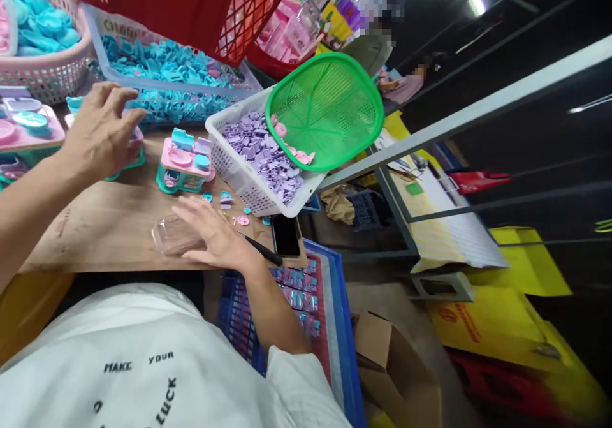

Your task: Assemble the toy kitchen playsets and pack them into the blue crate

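A person's right hand point(210, 233) lies flat, fingers point(189, 208) spread, on a clear plastic cover point(173, 235) near the counter's point(109, 224) front edge at 6 o'clock. The left hand point(100, 131), fingers loosely curled and gripping nothing visible, hovers over a pink-and-teal toy point(130, 154) at 10 o'clock. Between the hands stands another toy kitchen set point(185, 160). At 3 o'clock, a white basket point(239, 173) of purple parts carries a tilted green basket point(325, 112); a phone point(285, 235) lies just beside it.
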Available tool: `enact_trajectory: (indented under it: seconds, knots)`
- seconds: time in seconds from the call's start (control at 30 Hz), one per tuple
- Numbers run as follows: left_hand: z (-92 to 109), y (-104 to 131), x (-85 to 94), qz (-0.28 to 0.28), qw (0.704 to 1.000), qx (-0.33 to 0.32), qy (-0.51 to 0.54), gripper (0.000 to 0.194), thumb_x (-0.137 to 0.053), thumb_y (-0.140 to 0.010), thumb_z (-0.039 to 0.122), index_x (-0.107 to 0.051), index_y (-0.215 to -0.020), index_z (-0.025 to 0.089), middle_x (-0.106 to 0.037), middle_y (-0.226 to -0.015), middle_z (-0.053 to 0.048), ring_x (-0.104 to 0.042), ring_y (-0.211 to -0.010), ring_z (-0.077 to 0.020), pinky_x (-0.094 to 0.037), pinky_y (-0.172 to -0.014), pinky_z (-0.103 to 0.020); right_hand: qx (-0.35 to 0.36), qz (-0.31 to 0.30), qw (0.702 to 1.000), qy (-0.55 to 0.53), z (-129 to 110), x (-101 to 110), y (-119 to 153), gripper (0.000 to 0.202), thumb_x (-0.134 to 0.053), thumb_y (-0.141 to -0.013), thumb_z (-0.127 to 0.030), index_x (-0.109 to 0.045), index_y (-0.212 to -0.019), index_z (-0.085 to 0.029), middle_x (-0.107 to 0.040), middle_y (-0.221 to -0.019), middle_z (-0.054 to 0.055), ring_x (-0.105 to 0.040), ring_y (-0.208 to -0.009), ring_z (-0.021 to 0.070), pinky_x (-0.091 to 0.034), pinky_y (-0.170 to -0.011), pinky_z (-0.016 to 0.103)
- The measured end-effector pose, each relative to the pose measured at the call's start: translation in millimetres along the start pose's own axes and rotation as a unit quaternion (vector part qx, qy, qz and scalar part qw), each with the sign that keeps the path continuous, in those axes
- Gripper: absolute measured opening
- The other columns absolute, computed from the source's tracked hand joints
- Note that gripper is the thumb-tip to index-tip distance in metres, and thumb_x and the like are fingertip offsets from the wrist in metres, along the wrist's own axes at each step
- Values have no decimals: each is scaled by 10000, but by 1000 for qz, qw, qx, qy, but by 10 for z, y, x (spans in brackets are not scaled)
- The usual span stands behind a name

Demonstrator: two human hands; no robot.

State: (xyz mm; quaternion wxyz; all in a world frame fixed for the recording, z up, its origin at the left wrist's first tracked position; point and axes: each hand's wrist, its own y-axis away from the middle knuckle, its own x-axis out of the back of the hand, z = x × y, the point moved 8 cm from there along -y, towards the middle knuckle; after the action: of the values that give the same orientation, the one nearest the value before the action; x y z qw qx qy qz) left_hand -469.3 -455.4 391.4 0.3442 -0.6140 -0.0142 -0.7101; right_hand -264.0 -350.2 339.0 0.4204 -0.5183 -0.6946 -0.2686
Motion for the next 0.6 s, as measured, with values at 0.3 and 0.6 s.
enact_trajectory:
  seconds: [0.3, 0.6]
  knots:
    - [226, -154, -594, -21, 983, -46, 174, 798, -574, -934, 558, -399, -1567, 106, -502, -1519, -217, -499, -1396, -369, -427, -1155, -552, -294, 112, 945, 90, -37, -408, -36, 875, -760, -882, -578, -448, -1599, -186, -348, -1643, 208, -307, -1563, 398, -338, -1279, 610]
    - [319, 266, -486, -21, 986, 27, 165, 1016, -653, -866, 726, -344, -1578, 71, -579, -1323, -217, -594, -1217, -379, -507, -1033, -544, -175, 34, 984, 16, -34, -298, 208, 858, -790, -847, -318, -415, -1614, -239, -139, -1737, 179, -115, -1654, 383, -256, -1320, 612]
